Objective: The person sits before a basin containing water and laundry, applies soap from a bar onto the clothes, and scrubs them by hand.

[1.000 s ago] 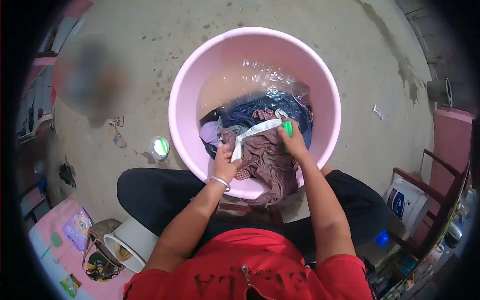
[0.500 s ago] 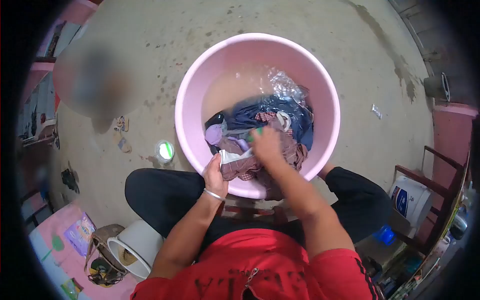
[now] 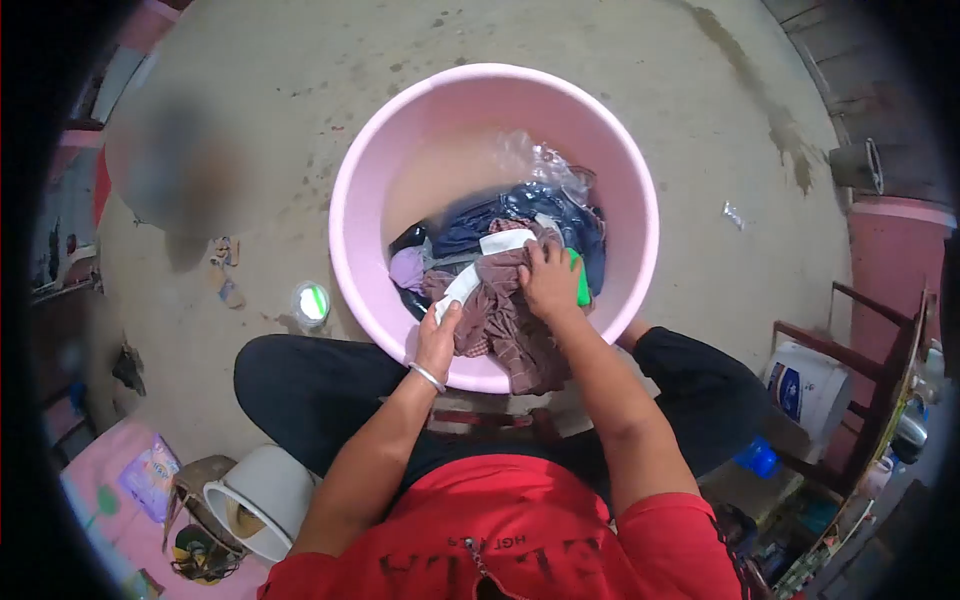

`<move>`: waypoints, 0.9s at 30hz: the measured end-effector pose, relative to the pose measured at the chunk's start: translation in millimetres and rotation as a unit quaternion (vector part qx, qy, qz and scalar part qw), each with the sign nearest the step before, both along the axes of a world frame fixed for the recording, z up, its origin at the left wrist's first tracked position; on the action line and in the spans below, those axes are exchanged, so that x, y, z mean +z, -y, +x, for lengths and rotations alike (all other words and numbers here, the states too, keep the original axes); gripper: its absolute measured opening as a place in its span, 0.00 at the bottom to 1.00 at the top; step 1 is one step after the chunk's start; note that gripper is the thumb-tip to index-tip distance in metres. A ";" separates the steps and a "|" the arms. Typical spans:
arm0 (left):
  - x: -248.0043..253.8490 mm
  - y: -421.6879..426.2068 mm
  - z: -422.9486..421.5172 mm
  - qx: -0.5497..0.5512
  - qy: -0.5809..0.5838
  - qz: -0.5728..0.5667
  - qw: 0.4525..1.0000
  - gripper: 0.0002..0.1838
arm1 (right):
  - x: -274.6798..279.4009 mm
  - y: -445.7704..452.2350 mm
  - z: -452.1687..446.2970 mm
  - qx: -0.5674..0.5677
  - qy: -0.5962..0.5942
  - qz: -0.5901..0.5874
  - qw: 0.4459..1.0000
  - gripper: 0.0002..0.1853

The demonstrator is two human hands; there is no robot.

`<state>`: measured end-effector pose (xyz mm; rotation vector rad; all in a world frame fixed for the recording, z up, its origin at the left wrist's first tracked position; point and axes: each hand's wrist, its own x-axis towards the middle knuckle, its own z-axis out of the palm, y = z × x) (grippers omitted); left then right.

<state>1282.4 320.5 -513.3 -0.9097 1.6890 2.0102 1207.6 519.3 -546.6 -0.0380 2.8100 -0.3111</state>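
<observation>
A pink tub [image 3: 345,220] between my legs holds murky water and several wet clothes. My left hand [image 3: 437,338] is closed on the white band of a brown checked garment [image 3: 500,300] at the tub's near side. My right hand [image 3: 550,280] grips the same garment farther right, fingers bent over the cloth by another white strip [image 3: 507,241]. A bright green object [image 3: 580,278] shows at the outer edge of that hand, partly hidden; its kind is unclear. Dark blue cloth [image 3: 470,220] and a lilac piece [image 3: 407,269] lie beyond.
A clear round container with a green-and-white inside [image 3: 311,304] stands left of the tub. Sandals [image 3: 228,270] lie farther left. A tipped grey bucket [image 3: 265,500] is by my left knee. A white bucket [image 3: 810,390] and a wooden frame [image 3: 860,350] stand right.
My right hand has moved up and right across the garment, and the green object now shows at its right side. More white band is spread out. The whole view has shifted slightly.
</observation>
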 end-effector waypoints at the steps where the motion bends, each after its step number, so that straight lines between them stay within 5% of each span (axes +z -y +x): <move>1: 0.7 1.1 0.6 0.022 -0.015 -0.073 0.997 0.23 | -3.0 -1.2 2.3 -0.014 -0.045 -0.002 0.999 0.26; 5: 23.5 5.6 -15.7 -0.033 -0.107 -0.159 0.981 0.18 | 7.0 -8.3 8.5 -0.036 -0.112 -0.052 0.992 0.26; 8: 59.3 -17.7 -24.3 -0.124 -0.172 -0.114 0.971 0.17 | 35.5 7.8 -3.4 -0.037 -0.086 -0.123 0.988 0.28; 11: 101.3 -32.0 -30.6 -0.187 -0.223 -0.140 0.946 0.15 | 53.0 31.4 -16.4 -0.041 0.028 -0.073 0.996 0.29; 14: 99.6 -27.7 -23.5 -0.220 -0.280 -0.167 0.919 0.12 | 10.1 19.2 -29.9 -0.033 0.118 -0.060 0.991 0.22; 16: 89.8 -22.7 -18.4 -0.069 -0.246 -0.109 0.961 0.12 | -12.1 5.4 -33.4 -0.035 0.017 -0.082 0.996 0.14; 18: 79.6 -7.3 -24.2 0.025 -0.191 -0.130 0.973 0.12 | -2.7 -14.0 -48.0 -0.223 0.024 -0.419 0.880 0.10; 20: 77.0 -1.9 -28.8 0.117 -0.202 -0.113 0.966 0.14 | 17.1 -40.1 -59.0 -0.379 0.094 -0.492 0.778 0.12; 21: 67.6 5.3 -30.4 0.117 -0.202 -0.111 0.966 0.14 | 15.6 -52.5 -61.5 -0.381 0.090 -0.441 0.807 0.13; 23: 28.9 17.8 -30.2 0.291 0.009 0.133 0.947 0.15 | -45.9 -87.0 -62.5 -0.306 0.000 -0.273 0.912 0.19; 27: -36.7 15.3 -18.0 0.163 0.017 0.074 0.984 0.20 | -14.3 -79.2 -43.3 -0.319 0.036 -0.263 0.910 0.27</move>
